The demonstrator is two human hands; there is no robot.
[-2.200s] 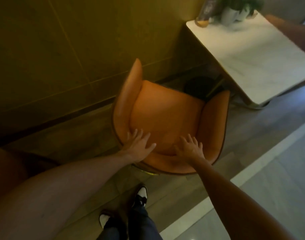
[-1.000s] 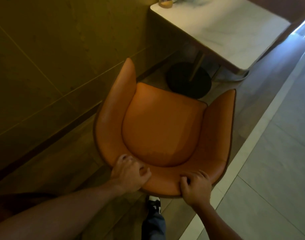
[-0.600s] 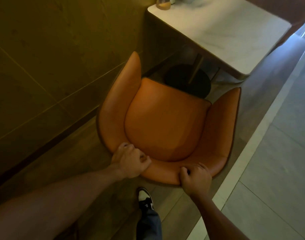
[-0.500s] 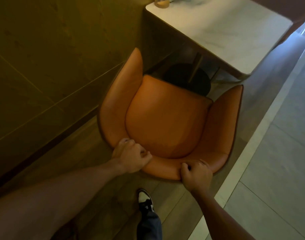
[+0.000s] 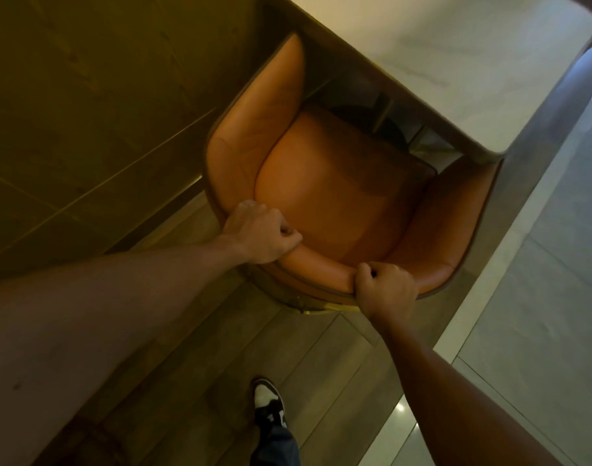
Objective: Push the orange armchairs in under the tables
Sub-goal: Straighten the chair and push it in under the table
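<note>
An orange armchair (image 5: 338,196) with a curved back stands below me, its open front facing a white marble table (image 5: 456,62). The front of its seat and the tips of both armrests lie under the table's edge. My left hand (image 5: 259,232) is closed over the top of the backrest on the left. My right hand (image 5: 385,285) grips the same rim further right. The table's dark round base (image 5: 368,124) shows between the seat and the tabletop.
A dark panelled wall (image 5: 102,112) runs close along the chair's left side. Wooden floorboards (image 5: 220,364) lie under me, with pale floor tiles (image 5: 540,297) to the right. My shoe (image 5: 269,403) stands behind the chair.
The armchair has slid forward toward the table, and its front now sits under the tabletop. Both hands went from resting on the backrest to gripping it. I stepped forward with it.
</note>
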